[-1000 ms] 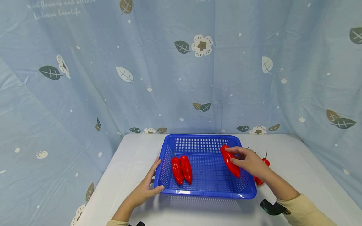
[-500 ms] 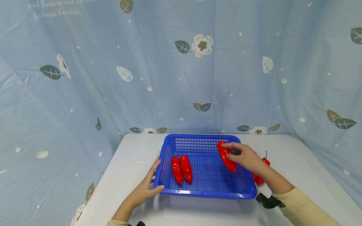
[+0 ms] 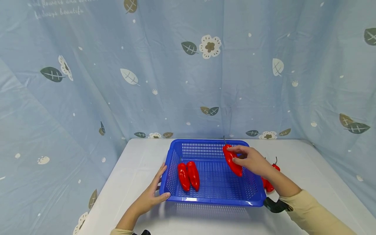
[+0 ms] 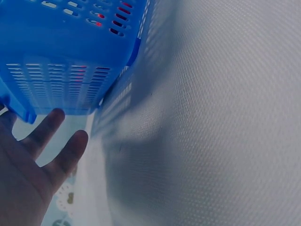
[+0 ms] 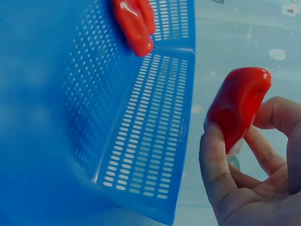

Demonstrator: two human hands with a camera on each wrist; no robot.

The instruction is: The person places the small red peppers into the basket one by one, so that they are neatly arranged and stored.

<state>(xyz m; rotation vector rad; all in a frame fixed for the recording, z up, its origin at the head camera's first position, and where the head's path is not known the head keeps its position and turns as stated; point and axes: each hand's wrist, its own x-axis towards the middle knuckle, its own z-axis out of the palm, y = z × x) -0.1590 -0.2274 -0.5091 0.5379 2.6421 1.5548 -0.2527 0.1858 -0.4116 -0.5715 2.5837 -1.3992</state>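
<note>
A blue plastic basket [image 3: 217, 201] with slotted walls stands on the white table. My left hand [image 3: 149, 197] rests at its left side, thumb on the front corner of the rim; in the left wrist view its fingers [image 4: 68, 153] are straight and spread beside the wall. Between thumb and fingers, my right hand [image 3: 255, 161] pinches a glossy red pepper [image 3: 230, 160] over the basket's right part, stem pointing to the back. Two more red peppers, one [image 3: 183, 178] beside the other [image 3: 193, 176], lie at the left inside the basket.
Right of the basket, more red peppers [image 3: 269, 187] lie on the table [image 3: 296, 169], partly hidden by my right forearm. A blue patterned curtain [image 3: 164, 65] hangs behind and at the sides. Dark wrist mounts [image 3: 276, 205] sit at the cuffs.
My right hand has carried the pepper leftward and slightly toward the back, over the basket. The left hand and the basket have stayed where they were.
</note>
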